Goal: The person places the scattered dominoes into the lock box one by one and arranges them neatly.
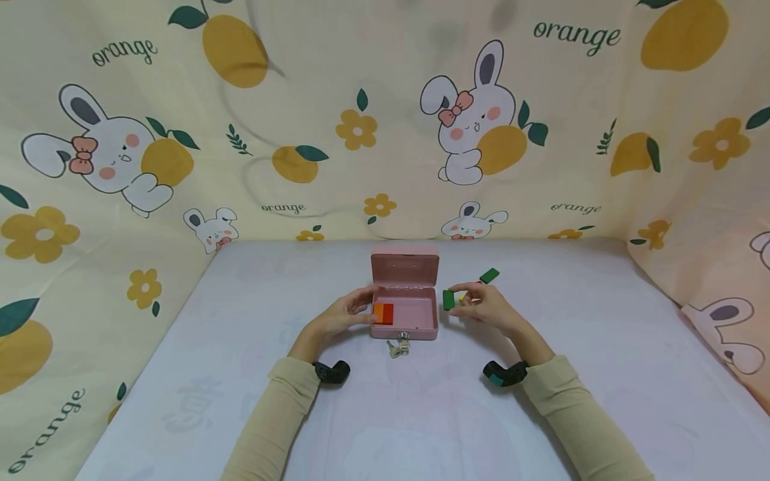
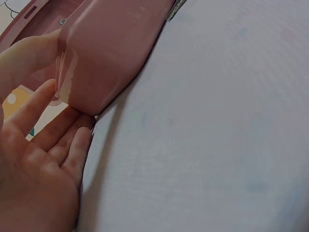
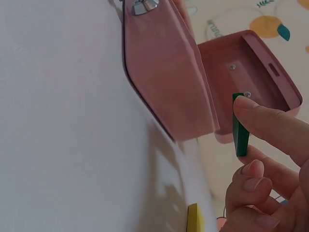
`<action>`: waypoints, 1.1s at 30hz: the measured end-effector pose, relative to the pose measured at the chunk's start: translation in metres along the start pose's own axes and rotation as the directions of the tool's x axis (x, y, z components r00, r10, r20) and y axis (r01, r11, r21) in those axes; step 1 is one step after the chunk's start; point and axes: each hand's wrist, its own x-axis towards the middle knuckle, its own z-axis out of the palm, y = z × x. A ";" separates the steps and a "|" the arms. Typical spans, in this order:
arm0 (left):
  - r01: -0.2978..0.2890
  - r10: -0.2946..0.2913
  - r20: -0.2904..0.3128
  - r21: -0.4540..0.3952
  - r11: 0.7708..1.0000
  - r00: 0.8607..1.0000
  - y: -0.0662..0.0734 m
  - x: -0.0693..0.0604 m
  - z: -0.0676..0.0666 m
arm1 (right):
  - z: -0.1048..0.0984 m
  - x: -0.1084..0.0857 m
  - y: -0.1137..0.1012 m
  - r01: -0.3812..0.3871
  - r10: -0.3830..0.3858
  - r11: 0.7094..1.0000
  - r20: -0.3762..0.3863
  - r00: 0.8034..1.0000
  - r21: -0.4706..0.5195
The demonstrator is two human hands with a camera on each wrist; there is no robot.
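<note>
A pink metal cash box (image 1: 415,332) stands on the table with its lid (image 1: 405,270) raised. Inside, at the left end, an orange block (image 1: 378,312) and a red block (image 1: 388,314) lie side by side. My left hand (image 1: 339,314) grips the box's left end, thumb at the rim and fingers along the outer wall, as the left wrist view shows. Just right of the box, my right hand (image 1: 490,308) pinches a green block (image 1: 448,300) between thumb and fingertip. In the right wrist view this green block (image 3: 241,128) is held upright, thin side showing.
Behind the right hand lie another green block (image 1: 490,274), a bit of red and a yellow block (image 3: 194,220), partly hidden. Keys (image 1: 394,349) hang from the lock at the box front. A printed cloth (image 1: 397,120) stands behind the white table (image 1: 397,414).
</note>
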 end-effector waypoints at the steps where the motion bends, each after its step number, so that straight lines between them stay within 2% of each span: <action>1: -0.001 0.001 0.000 0.001 1.000 1.000 0.000 0.000 0.000 | 0.001 0.001 0.000 0.003 -0.003 1.000 0.000 1.000 0.000; 17: 0.002 -0.002 0.005 0.001 1.000 1.000 -0.002 0.000 0.000 | 0.009 0.006 -0.013 0.028 -0.029 0.999 0.023 0.999 0.018; 28: 0.020 -0.021 0.005 0.011 1.000 1.000 -0.002 0.001 0.000 | 0.016 0.009 -0.017 0.042 -0.042 0.999 0.009 0.999 0.013; 33: 0.022 -0.022 0.000 0.012 1.000 1.000 0.000 0.001 0.000 | 0.019 0.011 -0.019 0.050 -0.051 0.998 0.025 0.998 0.045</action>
